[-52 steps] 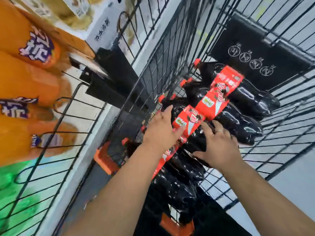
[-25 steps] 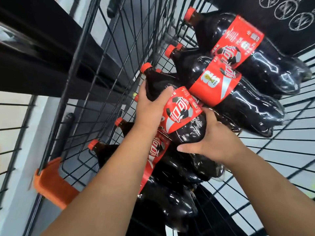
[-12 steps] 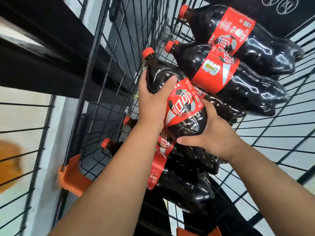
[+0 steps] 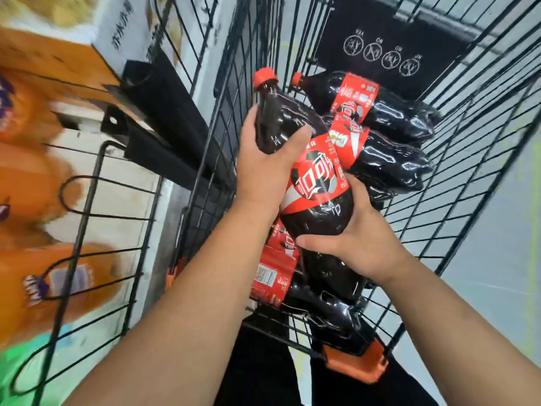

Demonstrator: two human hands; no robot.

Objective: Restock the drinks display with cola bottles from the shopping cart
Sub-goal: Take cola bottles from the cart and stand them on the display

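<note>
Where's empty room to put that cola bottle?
Free: bare mesh of the black wire shopping cart, right of the lying dark cola bottles; the pale shelf patch between the blurry orange soda bottles and the cart. Crowded: the cart's left side, under the held red-labelled cola bottle.

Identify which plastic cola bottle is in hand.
The dark cola bottle raised above the pile: left hand grips its shoulder, right hand its base. Others lie in the black wire cart.

Both bare forearms reach forward and converge. Left hand (image 4: 268, 165) grips the cola bottle (image 4: 314, 178) at its shoulder, thumb across the near face, fingers curled round the far side. Right hand (image 4: 361, 240) grips the lower body, just beside the left wrist, with the thumb underneath.
</note>
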